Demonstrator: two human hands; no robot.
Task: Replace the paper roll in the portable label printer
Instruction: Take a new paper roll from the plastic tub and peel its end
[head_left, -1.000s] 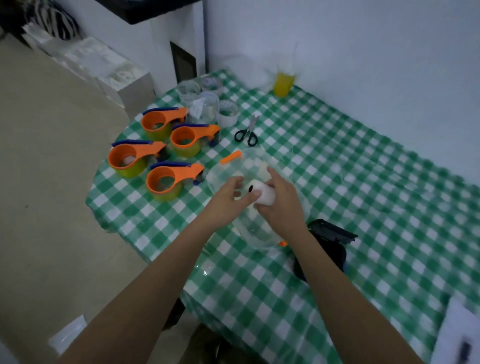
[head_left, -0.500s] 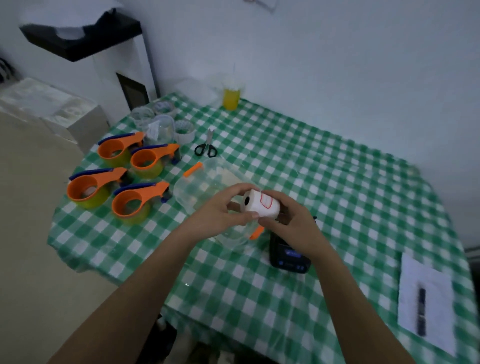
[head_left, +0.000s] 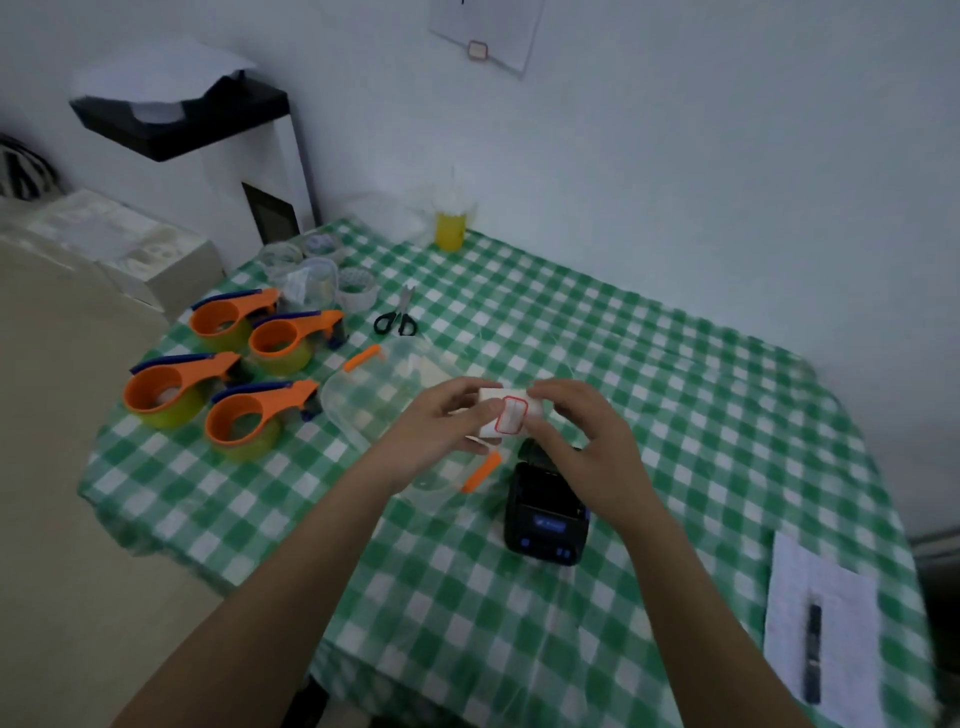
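A white paper roll (head_left: 508, 413) with a red-outlined label on it is held in the air between both hands. My left hand (head_left: 441, 428) grips its left end and my right hand (head_left: 584, 444) grips its right end. Just below my right hand the black portable label printer (head_left: 545, 512) lies on the green checked tablecloth (head_left: 675, 415), its lid raised at the far end. A clear plastic container (head_left: 374, 400) with orange clips sits on the cloth under my left hand.
Several orange tape dispensers (head_left: 234, 364) lie at the left. Black scissors (head_left: 397, 317), tape rolls (head_left: 358, 291) and a yellow cup (head_left: 450, 228) stand further back. A white sheet with a dark pen (head_left: 813, 644) lies at the right front. The table's edge runs along the left.
Both hands lifted the paper roll out of the clear container and up over the printer. The roll has turned so its red-outlined label faces me. The view has tilted upward.
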